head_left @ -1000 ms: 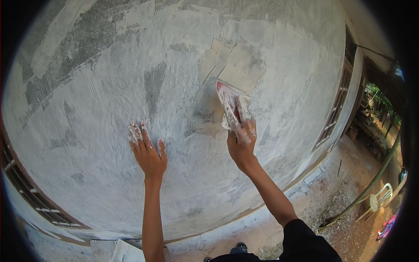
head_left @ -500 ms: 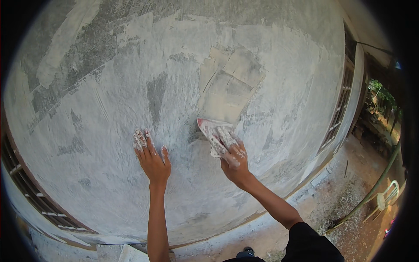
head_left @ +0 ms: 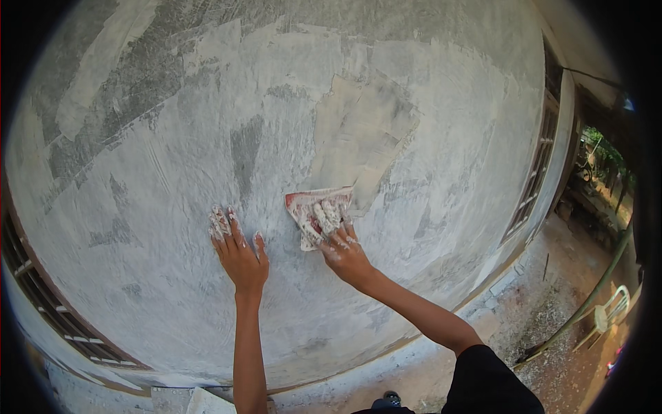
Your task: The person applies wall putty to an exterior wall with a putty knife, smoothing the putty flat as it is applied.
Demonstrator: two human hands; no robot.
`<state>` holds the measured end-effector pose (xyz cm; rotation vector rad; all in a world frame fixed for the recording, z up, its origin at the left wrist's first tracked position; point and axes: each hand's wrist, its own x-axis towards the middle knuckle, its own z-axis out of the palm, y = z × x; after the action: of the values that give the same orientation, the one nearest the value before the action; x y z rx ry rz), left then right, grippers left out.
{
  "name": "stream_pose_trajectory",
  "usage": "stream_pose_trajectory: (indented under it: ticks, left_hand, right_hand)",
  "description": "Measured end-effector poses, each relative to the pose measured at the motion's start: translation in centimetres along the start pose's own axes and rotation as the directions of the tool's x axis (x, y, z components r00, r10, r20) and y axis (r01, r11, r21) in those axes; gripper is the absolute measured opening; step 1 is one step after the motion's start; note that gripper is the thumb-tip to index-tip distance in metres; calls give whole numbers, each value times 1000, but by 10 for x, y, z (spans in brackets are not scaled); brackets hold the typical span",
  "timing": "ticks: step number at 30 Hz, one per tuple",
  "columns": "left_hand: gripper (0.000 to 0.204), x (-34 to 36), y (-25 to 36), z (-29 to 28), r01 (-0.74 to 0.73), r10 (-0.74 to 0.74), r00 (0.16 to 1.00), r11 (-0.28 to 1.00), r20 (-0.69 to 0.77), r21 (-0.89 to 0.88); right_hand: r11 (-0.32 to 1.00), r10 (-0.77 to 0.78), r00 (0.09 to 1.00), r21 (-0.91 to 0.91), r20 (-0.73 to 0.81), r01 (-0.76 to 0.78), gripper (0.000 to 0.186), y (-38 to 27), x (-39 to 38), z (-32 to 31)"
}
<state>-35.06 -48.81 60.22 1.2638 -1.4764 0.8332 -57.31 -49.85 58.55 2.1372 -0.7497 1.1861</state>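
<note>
My left hand point(head_left: 241, 255) rests on the grey plastered wall point(head_left: 152, 228), fingers apart and smeared with white putty. To its right my right hand point(head_left: 341, 248) grips a putty-coated triangular spreader point(head_left: 300, 201), red along one side, with its broad edge against the wall. Above the spreader is a patch of beige, fresh-looking putty point(head_left: 362, 131) with smooth bands and ragged edges.
Barred windows stand at the left point(head_left: 48, 300) and right point(head_left: 531, 179). Below the wall is a dusty ground point(head_left: 503, 331) with pale slabs point(head_left: 207, 400) and my shoe. At the right are a curved green pole point(head_left: 586, 303) and a pale plastic chair point(head_left: 607, 310).
My right hand with the spreader has moved down, then left toward my left hand. The beige patch now reaches lower and looks smoother. My left hand shifted slightly within the picture.
</note>
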Motion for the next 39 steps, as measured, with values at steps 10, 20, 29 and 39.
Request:
stream_pose_trajectory:
  ticks: [10,20,29,39]
  left_hand:
    - [58,0,2,-1,-19,18,1000,1000,-16,-22]
    - [57,0,-2,3,-20,21,999,1000,-44,21]
    - [55,0,-3,2,-23,25,999,999,-31,49]
    - [56,-1,-2,4,-44,48,997,997,-63,59]
  right_hand:
    - [977,97,894,-129,-438,-169,29,83,101,-131]
    - [999,46,994,-14,100,-45,38,1,-63,-1]
    - [981,167,956,-58,-242,-187,28,61,21,-117]
    - [965,252,958,-37,-135,-259,28,35,-39,-10]
